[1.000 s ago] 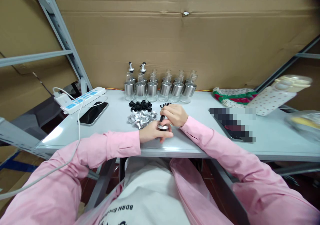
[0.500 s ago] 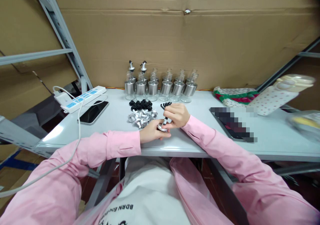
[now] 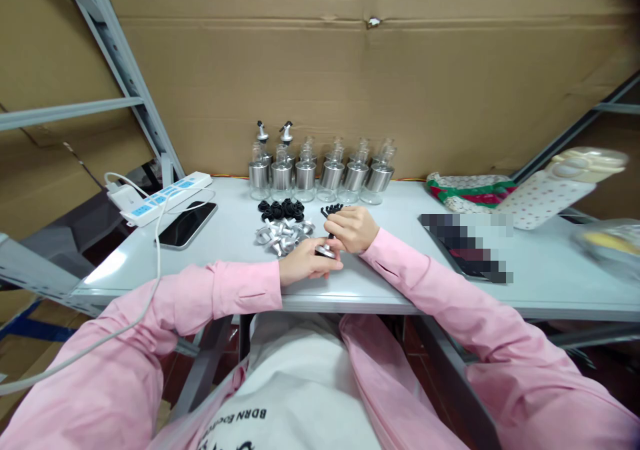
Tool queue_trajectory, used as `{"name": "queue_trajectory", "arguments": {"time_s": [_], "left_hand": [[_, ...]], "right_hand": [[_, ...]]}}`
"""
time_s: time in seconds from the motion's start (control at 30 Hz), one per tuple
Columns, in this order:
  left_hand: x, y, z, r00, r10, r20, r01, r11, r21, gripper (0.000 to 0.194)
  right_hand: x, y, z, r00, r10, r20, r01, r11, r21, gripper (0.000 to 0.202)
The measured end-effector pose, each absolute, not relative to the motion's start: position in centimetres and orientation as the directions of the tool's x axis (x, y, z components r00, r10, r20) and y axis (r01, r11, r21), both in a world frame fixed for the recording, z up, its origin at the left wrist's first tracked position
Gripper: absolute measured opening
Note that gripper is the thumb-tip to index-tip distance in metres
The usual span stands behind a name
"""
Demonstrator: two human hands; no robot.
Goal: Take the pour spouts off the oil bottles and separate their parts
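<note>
Near the table's front edge, my left hand is closed round a silver pourer spout with a round, flared base. My right hand pinches at the top of that same spout, where a small dark part shows between the fingers. Much of the spout is covered by my fingers. Just behind my right hand lie several small black flip caps. Left of my hands is a pile of silver pourer spouts, and beyond it a cluster of black stoppers.
Glass bottles with steel sleeves stand in rows at the back; two carry pourers. A phone and power strip lie left, with a white cable. At right are a dark tablet-like item, patterned cloth and dotted bottle.
The spout between my hands has tilted, and its silver neck is now more hidden by my right fingers. Both hands stay in nearly the same place.
</note>
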State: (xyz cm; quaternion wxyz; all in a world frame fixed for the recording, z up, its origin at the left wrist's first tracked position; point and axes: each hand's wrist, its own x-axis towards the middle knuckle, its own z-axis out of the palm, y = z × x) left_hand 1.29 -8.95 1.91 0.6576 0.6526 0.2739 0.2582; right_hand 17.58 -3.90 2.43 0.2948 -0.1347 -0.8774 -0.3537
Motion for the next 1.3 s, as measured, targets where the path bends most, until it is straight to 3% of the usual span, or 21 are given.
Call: {"name": "queue_trajectory", "arguments": {"time_s": [0.13,0.33,0.43,0.57,0.73,0.83,0.9,1.03,1.13,1.3], "left_hand": [[1.3,-8.9,1.6,0.718,0.696,-0.009,0.012,0.001,1.0,0.017],[1.0,-9.1,0.9,0.806,0.591,0.034,0.057,-0.135,0.989,0.026],[1.0,-8.9,0.7,0.768,0.638,0.05,0.032,-0.115,0.993,0.027],[1.1,-8.7,0.6,0.75,0.659,0.055,0.034,-0.121,0.992,0.026],[1.1,-8.8,0.8,0.753,0.656,0.05,0.035,-0.117,0.993,0.027],[1.1,-8.9,0.9,0.752,0.656,0.056,0.031,-0.12,0.992,0.027],[1.1,-9.0,0.9,0.753,0.655,0.055,0.032,-0.12,0.992,0.027],[1.1,-9.0,0.9,0.749,0.662,0.041,0.049,-0.116,0.992,0.028],[1.1,-9.0,1.0,0.748,0.663,0.04,0.05,-0.116,0.992,0.027],[1.1,-9.0,1.1,0.749,0.662,0.042,0.053,-0.123,0.991,0.021]], "right_hand": [[17.4,-3.9,2.4,-0.771,-0.004,0.637,0.428,0.737,0.523,0.056],[17.9,-3.9,2.7,-0.48,0.223,0.849,0.592,0.796,0.125,0.052],[18.5,-3.3,3.1,-0.414,0.353,0.839,0.684,0.729,0.031,0.045],[19.6,-1.6,3.3,-0.224,0.553,0.803,0.772,0.604,-0.201,0.033],[21.9,0.7,3.0,-0.177,0.786,0.592,0.805,0.462,-0.372,0.021],[23.2,1.5,2.6,-0.202,0.892,0.405,0.832,0.374,-0.409,0.016],[23.7,1.9,2.4,-0.216,0.91,0.353,0.846,0.355,-0.398,0.014],[24.5,2.3,2.4,-0.281,0.904,0.322,0.883,0.375,-0.283,0.011],[25.0,2.5,2.4,-0.315,0.928,0.197,0.917,0.351,-0.188,0.012],[25.4,2.4,2.3,-0.323,0.946,0.026,0.927,0.322,-0.191,0.023]]}}
